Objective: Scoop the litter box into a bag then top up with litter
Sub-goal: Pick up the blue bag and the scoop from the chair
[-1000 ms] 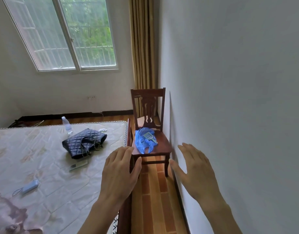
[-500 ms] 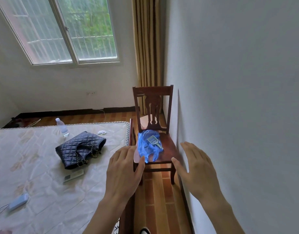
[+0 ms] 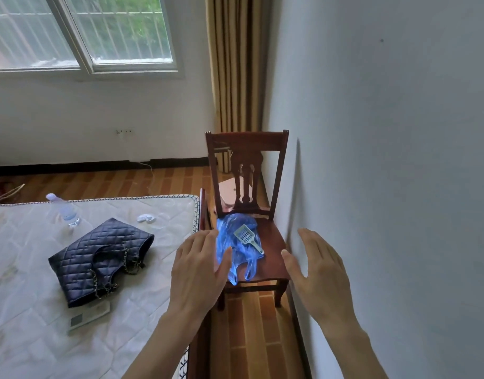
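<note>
Empty left hand (image 3: 198,272), right hand (image 3: 321,272), chair (image 3: 273,242) nearer

Blue bag (image 3: 236,250); pale scoop (image 3: 247,237); navy quilted handbag (image 3: 98,258)

**Blue bag and scoop on the chair seat**

A crumpled blue plastic bag (image 3: 236,248) lies on the seat of a dark wooden chair (image 3: 273,242), covering the seat's left half; its two handle loops hang over the seat's front edge. On top of the bag rests a small pale litter scoop (image 3: 247,237) (light grey-green, with a slotted blade). The scoop lies flat, its blade toward the chair's back and its thin handle angled toward the seat's front right. The right part of the seat is bare wood.
</note>
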`<control>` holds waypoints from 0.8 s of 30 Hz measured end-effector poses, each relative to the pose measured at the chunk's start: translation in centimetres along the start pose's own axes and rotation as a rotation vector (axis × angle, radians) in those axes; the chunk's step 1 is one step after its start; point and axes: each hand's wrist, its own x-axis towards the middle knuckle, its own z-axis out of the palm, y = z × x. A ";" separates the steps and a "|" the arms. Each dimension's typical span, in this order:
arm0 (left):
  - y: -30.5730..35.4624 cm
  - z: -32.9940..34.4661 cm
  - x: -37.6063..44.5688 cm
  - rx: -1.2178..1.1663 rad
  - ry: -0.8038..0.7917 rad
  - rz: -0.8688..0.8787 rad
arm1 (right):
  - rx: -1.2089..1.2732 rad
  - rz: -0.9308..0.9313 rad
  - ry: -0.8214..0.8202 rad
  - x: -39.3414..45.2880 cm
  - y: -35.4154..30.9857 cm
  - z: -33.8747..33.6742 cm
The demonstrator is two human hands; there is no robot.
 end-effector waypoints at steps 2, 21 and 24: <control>-0.8 2.3 1.9 -0.023 -0.018 -0.017 | 0.012 0.009 -0.025 2.1 0.3 1.7; -8.1 29.2 5.1 -0.088 -0.270 -0.376 | 0.028 -0.006 -0.302 16.2 12.0 24.4; -9.8 33.6 4.1 -0.060 -0.306 -0.392 | 0.031 -0.003 -0.339 16.6 14.1 28.9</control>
